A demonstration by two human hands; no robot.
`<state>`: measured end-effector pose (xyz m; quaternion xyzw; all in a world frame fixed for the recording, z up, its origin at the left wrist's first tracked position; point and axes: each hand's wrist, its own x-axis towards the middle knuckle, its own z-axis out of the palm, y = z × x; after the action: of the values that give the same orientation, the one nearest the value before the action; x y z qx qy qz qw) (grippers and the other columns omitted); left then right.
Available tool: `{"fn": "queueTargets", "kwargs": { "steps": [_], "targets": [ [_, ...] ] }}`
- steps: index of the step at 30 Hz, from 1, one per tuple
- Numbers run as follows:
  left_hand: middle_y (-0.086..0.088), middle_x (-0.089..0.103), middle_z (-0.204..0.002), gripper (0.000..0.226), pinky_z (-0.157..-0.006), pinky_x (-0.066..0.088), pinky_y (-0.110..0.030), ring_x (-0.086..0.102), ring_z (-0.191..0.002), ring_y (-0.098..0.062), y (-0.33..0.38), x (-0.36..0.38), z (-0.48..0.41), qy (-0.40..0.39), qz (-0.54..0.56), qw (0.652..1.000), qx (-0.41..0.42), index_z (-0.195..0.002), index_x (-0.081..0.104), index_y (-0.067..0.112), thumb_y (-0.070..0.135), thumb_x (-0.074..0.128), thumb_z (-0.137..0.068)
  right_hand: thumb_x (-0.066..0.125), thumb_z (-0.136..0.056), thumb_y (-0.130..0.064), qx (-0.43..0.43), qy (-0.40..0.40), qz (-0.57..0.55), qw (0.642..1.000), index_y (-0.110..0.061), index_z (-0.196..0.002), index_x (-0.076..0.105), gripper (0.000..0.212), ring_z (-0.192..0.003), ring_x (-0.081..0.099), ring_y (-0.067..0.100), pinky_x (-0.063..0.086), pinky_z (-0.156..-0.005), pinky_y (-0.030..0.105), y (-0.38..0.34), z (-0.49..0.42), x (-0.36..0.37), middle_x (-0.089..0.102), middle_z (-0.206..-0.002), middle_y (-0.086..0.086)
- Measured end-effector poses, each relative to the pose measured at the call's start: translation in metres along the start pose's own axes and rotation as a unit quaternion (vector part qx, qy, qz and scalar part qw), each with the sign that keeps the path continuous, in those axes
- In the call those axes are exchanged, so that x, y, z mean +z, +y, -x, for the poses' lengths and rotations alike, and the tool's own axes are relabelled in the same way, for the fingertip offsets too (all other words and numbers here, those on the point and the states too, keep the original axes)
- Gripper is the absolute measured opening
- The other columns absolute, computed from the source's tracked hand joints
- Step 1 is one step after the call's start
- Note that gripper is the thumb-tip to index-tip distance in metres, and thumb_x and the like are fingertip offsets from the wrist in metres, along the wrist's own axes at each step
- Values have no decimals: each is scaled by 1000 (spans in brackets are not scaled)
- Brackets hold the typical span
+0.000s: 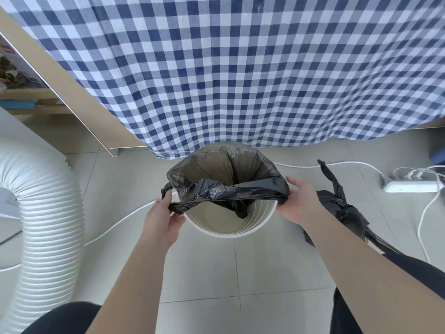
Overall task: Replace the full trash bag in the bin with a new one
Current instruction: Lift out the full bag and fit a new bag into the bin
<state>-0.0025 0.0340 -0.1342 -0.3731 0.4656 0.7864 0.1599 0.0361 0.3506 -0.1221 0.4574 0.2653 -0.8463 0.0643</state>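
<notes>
A white round bin [260, 224] stands on the tiled floor in the middle of the head view. A new black trash bag [224, 172] hangs open inside it, its far edge folded over the far rim. The near edge of the bag stretches across the bin's mouth between my hands. My left hand [165, 219] pinches the bag's edge at the bin's left side. My right hand [298, 201] grips the edge at the right side. The full, knotted black trash bag [342, 206] lies on the floor to the right, partly behind my right forearm.
A blue-and-white checked cloth [240, 73] hangs down just behind the bin. A wide white ribbed hose [45, 213] curves along the left. White cables and a power strip [409, 186] lie on the floor at the right. My knees show at the bottom edge.
</notes>
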Motion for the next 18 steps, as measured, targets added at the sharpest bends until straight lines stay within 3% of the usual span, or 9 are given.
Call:
{"fn": "queueTargets", "kwargs": {
  "steps": [3,6,9,11,15,18],
  "targets": [
    [-4,66,-92,13,-83,60,-55,60,-77,-20,4,-6,4,9,-93,995,-20,-101,61,17,27,60,-108,54,-100,-20,7,-9,2,1000,2,-132,60,39,-116,70,36,55,-101,43,1,1,-1,73,-123,21],
    [-6,61,-79,18,-69,62,-51,58,-72,-20,3,-7,5,10,-44,999,-15,-95,58,12,24,59,-109,53,-98,-18,-1,30,61,998,-1,-134,61,41,-98,72,31,57,-91,39,3,0,-1,73,-114,15],
    [-9,68,-67,20,-81,62,-54,66,-81,-26,-1,-4,2,-6,39,999,-19,-95,60,5,20,59,-108,53,-97,-17,-8,58,69,996,-10,-123,61,29,-72,62,23,54,-69,31,6,-1,1,64,-95,11],
    [-11,72,-75,22,-91,61,-52,69,-84,-26,-6,0,1,-25,90,995,-32,-95,64,2,18,58,-109,53,-98,-20,-10,69,83,994,-10,-124,61,29,-79,62,21,52,-68,29,11,-1,4,65,-101,10],
    [-2,60,-81,22,-98,60,-33,55,-62,-9,-17,4,-2,-25,138,989,-51,-90,62,6,17,59,-108,47,-102,-25,-7,64,83,994,-7,-129,67,38,-114,69,28,60,-84,35,23,-2,11,72,-126,12],
    [-1,59,-81,15,-77,63,-26,54,-60,-8,-22,-2,-8,-15,90,995,-41,-99,65,9,20,59,-108,40,-107,-25,-16,43,74,996,-4,-114,68,36,-102,70,34,65,-69,44,24,2,14,77,-104,18]
  ]
}}
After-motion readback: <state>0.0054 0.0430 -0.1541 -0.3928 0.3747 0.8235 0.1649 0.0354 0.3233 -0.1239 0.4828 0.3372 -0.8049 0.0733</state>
